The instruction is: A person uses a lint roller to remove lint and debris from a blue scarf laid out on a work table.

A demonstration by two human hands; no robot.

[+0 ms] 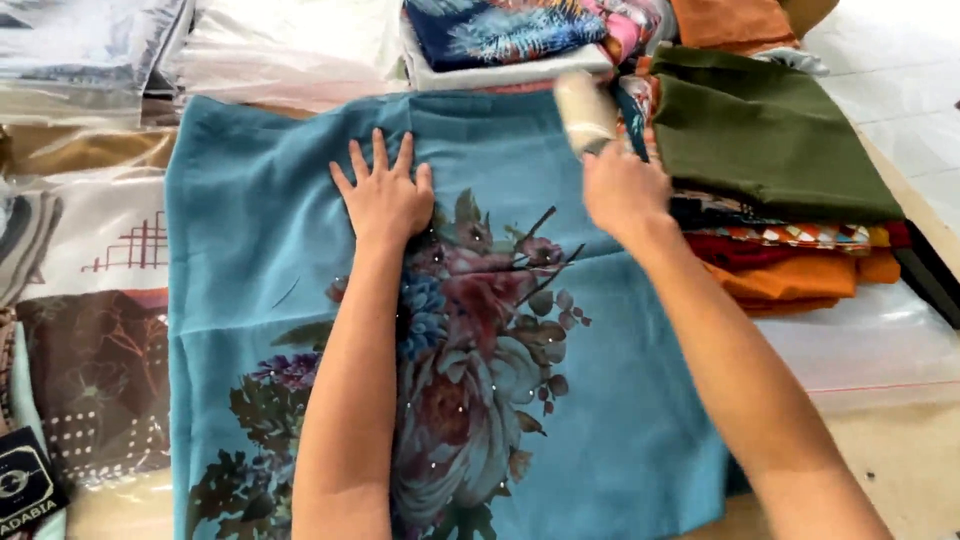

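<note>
Flowers printed on the blue cloth (560, 400) lie nearest me; left hand (385, 195) flat w/ fingers wide keeps it smooth, right hand (622, 190) grips lint roller (586, 113) at the top edge.

Just right of the right hand (625, 190) lies a stack of folded cloths: an olive-green one (765, 135) on top, a patterned red layer (790, 238) beneath it, and orange fabric (800, 280) at the bottom. Beyond both hands, at the far edge, sit a folded dark-blue leaf-print cloth (500, 30) and a rust-orange one (730, 20). Clear plastic bags (280, 45) lie beyond the left hand (385, 195). Well left of that hand rest bagged fabrics, one pale with a red line pattern (120, 245) and one brown (95, 370). A clear plastic sheet (860, 350) covers the desk (900, 460) right of the right hand.
</note>
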